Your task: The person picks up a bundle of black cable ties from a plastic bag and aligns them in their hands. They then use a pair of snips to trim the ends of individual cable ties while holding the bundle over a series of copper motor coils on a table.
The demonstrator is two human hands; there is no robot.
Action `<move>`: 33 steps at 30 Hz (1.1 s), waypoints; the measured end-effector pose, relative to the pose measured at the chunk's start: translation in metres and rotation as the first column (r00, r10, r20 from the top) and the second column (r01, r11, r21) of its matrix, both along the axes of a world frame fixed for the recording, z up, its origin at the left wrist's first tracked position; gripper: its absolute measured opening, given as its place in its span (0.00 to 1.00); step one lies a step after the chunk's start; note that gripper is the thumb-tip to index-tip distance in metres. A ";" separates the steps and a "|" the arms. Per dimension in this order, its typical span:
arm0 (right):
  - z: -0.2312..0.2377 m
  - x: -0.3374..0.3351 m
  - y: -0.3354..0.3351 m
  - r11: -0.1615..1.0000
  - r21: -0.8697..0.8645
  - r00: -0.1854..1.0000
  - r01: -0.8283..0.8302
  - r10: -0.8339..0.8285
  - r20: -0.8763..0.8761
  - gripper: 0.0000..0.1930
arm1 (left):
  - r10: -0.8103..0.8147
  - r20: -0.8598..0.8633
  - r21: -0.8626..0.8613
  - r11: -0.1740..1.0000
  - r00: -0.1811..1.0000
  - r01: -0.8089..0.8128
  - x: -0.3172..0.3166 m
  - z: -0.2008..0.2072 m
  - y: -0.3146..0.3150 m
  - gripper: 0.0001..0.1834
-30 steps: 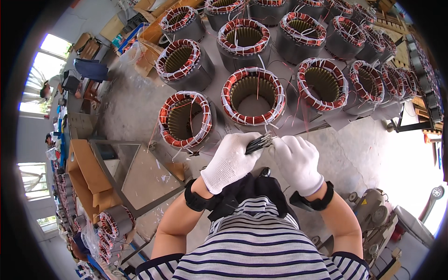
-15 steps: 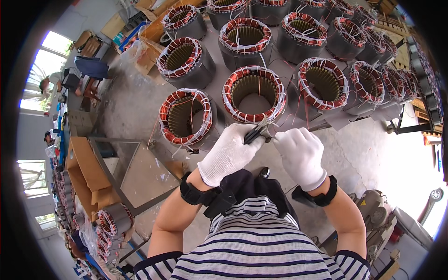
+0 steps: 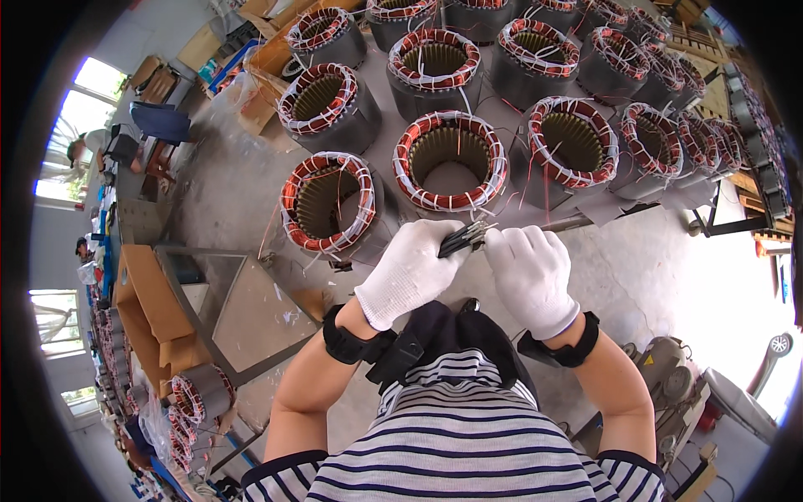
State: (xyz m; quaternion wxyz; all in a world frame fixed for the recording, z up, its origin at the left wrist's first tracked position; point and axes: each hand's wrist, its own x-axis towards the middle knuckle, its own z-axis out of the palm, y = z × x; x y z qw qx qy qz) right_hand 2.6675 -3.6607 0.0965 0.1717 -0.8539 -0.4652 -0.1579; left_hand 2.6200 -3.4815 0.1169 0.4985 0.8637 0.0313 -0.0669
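Observation:
My left hand (image 3: 416, 266), in a white knit glove, is closed around a bundle of black-sleeved wires (image 3: 456, 242). Their bare, pale ends fan out to the right, towards my other hand. My right hand (image 3: 530, 273), gloved alike, has its fingers curled together at the tips of those ends; whatever it pinches is too small to make out. Just beyond both hands stands a motor stator (image 3: 449, 201) with copper windings laced in white cord. Another wound stator (image 3: 329, 244) is at its left, and a third (image 3: 574, 180) at its right.
Several more wound stators (image 3: 435, 85) stand in rows on the table behind. At the left are an open cardboard box (image 3: 155, 309) and a metal frame (image 3: 276, 361) on the floor. Grey machinery (image 3: 667, 376) stands at the lower right. A person (image 3: 92, 144) is by the far-left window.
The wire bundle now points more level to the right, its ends spread more neatly. My right hand has shifted slightly left, staying at the wire tips. The view has shifted a little.

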 end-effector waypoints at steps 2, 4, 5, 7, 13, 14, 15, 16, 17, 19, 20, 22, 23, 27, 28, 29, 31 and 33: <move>-0.011 -0.003 0.003 0.982 0.170 0.972 0.081 -0.040 -0.230 0.06 | -0.025 0.003 0.008 1.000 1.000 0.025 0.002 0.000 0.001 0.08; -0.012 -0.005 0.005 0.930 0.312 0.893 0.197 -0.038 -0.449 0.04 | -0.052 0.005 0.012 0.999 0.999 0.052 0.001 -0.003 0.004 0.08; -0.007 -0.005 0.005 0.854 0.320 0.457 0.411 0.111 -0.882 0.06 | -0.052 0.068 -0.011 0.999 0.996 0.053 0.000 -0.009 0.006 0.08; 0.000 -0.008 0.005 0.786 0.184 -0.130 0.591 0.318 -0.939 0.07 | -0.053 0.133 -0.042 0.997 0.990 0.059 -0.004 -0.012 0.009 0.08; 0.005 -0.047 -0.005 0.753 0.229 0.247 0.617 0.091 -0.965 0.17 | 0.054 0.364 0.040 0.997 0.930 -0.073 -0.023 -0.009 0.005 0.12; 0.014 -0.052 -0.002 0.777 0.241 0.399 0.581 -0.014 -0.917 0.17 | 0.080 0.346 0.078 0.991 0.935 -0.113 -0.029 -0.001 0.003 0.14; 0.020 -0.056 -0.001 0.803 0.244 0.540 0.544 -0.112 -0.834 0.18 | 0.015 0.483 0.244 0.958 0.875 -0.152 -0.033 0.003 0.003 0.15; 0.021 -0.059 -0.002 0.840 0.247 0.638 0.484 -0.145 -0.757 0.19 | -0.005 0.456 0.203 0.974 0.890 -0.099 -0.039 0.006 0.004 0.15; 0.024 -0.061 -0.002 0.835 0.249 0.637 0.491 -0.148 -0.757 0.19 | -0.027 0.429 0.161 0.986 0.903 -0.047 -0.044 0.008 0.006 0.15; 0.032 -0.064 0.000 0.877 0.351 0.832 0.328 -0.092 -0.547 0.20 | -0.112 0.303 0.056 0.993 0.946 0.100 -0.049 0.013 0.006 0.14; 0.036 -0.067 0.002 0.860 0.401 0.812 0.316 -0.026 -0.583 0.19 | -0.206 0.181 -0.069 0.973 0.962 0.221 -0.050 0.015 0.006 0.13; 0.035 -0.066 -0.003 0.855 0.459 0.773 0.241 0.117 -0.624 0.18 | -0.340 0.065 -0.054 0.938 0.938 0.343 -0.048 0.016 0.002 0.10; 0.036 -0.065 -0.005 0.839 0.517 0.713 0.167 0.259 -0.651 0.17 | -0.388 0.014 -0.023 0.921 0.921 0.389 -0.047 0.018 0.000 0.09; 0.026 -0.060 -0.021 0.808 0.570 0.672 0.151 0.339 -0.659 0.12 | -0.443 -0.029 -0.088 0.894 0.896 0.439 -0.042 0.024 -0.010 0.08; 0.024 -0.057 -0.025 0.800 0.579 0.676 0.157 0.340 -0.653 0.10 | -0.433 -0.030 -0.148 0.893 0.901 0.424 -0.038 0.024 -0.014 0.10; 0.021 -0.053 -0.029 0.803 0.576 0.677 0.151 0.340 -0.653 0.10 | -0.421 -0.031 -0.208 0.890 0.906 0.407 -0.035 0.023 -0.018 0.12; 0.019 -0.046 -0.038 0.772 0.561 0.533 0.298 0.353 -0.769 0.09 | -0.359 0.023 -0.259 0.899 0.933 0.353 -0.029 0.024 -0.027 0.10; 0.019 -0.036 -0.047 0.741 0.505 0.305 0.443 0.405 -0.862 0.07 | -0.231 -0.057 -0.267 0.941 0.971 0.208 -0.022 0.025 -0.034 0.08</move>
